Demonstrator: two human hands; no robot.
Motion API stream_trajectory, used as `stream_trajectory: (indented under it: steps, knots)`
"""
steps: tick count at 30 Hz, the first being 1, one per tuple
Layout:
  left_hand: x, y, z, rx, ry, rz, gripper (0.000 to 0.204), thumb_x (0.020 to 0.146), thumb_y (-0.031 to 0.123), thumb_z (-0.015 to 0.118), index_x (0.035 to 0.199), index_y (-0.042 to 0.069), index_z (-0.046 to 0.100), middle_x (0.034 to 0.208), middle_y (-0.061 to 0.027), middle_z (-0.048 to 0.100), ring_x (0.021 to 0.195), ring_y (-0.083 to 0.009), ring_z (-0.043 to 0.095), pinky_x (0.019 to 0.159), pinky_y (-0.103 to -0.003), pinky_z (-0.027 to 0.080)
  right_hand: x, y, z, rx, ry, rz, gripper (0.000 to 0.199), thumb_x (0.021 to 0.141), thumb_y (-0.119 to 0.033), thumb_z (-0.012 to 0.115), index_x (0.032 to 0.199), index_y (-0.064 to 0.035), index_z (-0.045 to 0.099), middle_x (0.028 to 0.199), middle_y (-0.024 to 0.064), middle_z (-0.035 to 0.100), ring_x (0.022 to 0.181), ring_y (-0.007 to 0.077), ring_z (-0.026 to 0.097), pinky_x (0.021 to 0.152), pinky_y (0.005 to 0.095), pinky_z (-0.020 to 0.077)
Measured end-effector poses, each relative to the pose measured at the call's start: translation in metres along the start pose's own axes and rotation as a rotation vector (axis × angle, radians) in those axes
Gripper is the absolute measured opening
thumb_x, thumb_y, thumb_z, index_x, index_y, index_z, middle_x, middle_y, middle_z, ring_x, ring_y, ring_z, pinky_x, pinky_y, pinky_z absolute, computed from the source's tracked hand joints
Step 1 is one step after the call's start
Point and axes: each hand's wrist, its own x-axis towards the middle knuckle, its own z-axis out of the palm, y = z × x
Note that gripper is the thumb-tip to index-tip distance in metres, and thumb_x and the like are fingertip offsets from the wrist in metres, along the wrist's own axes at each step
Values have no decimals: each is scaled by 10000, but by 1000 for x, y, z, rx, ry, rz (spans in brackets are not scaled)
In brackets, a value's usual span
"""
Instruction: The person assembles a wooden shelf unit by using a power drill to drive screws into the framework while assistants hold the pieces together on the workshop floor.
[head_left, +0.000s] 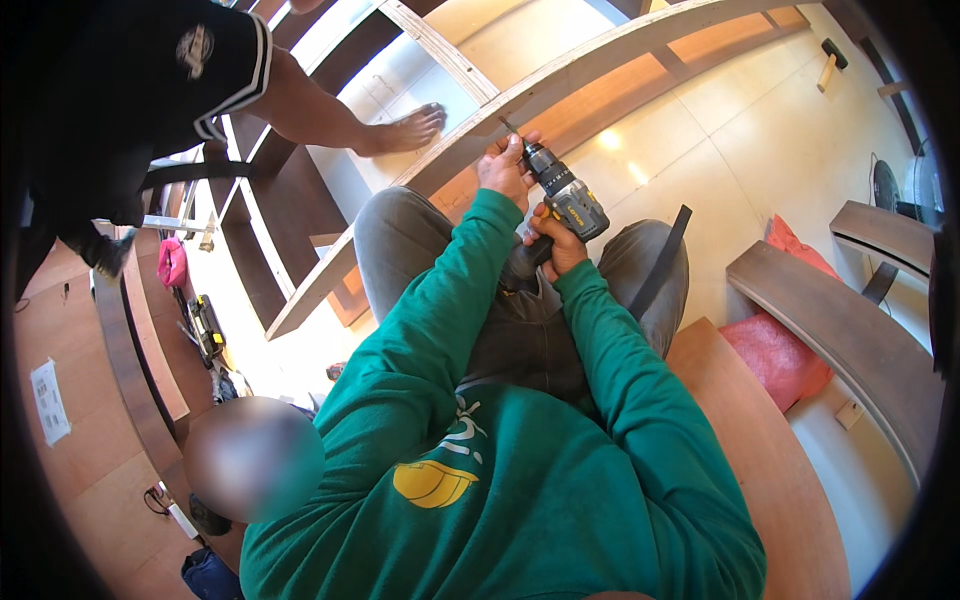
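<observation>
A grey and black cordless drill (577, 204) with yellow marks is in front of my lap, its nose angled up and to the left. My right hand (560, 240) is wrapped round its handle. At its front end my left hand (507, 172) has its fingers closed about the chuck (541, 160). A thin drill bit (508, 125) sticks out past those fingers, close to the edge of a long wooden board (560, 88). Whether the bit touches the board I cannot tell.
The board belongs to a large wooden frame with dark compartments (305, 185). Another person's bare foot (410, 132) stands inside it at left. A mallet (830, 65) lies on the tiled floor (720, 125). Curved brown panels (830, 320) and a red sack (775, 355) are at right.
</observation>
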Motion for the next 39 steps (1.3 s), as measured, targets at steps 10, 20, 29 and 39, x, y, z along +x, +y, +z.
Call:
stream_trajectory:
  steps: [10,20,29,39]
  knots:
    - [11,-6,-8,43,137,-129,266,1012,290,587,1094,37,584,975,-85,650,915,-244,663,715,-389,609,-12,-18,12,-228,80,-1,333,835,-62,689,1164,-43,642,858,46,619,753,145,609,673,296,538]
    - [5,-26,-10,178,80,-162,241,946,274,677,1053,72,600,981,-68,614,892,-214,601,718,-416,553,-16,-21,-1,-238,231,0,373,785,-62,677,1157,-35,664,864,62,634,698,175,604,689,310,531]
    - [4,-27,-15,212,210,-123,277,911,213,693,1104,63,562,974,-85,602,850,-217,598,644,-402,560,-8,-8,-7,-269,201,25,409,787,-88,698,1193,-47,662,881,69,650,723,175,615,710,315,530]
    - [8,-28,-16,254,218,-20,433,871,199,746,1163,97,444,989,-102,599,843,-226,617,633,-389,556,-5,-3,-9,-221,177,31,433,796,-104,692,1223,-43,656,876,47,643,742,156,603,738,302,517]
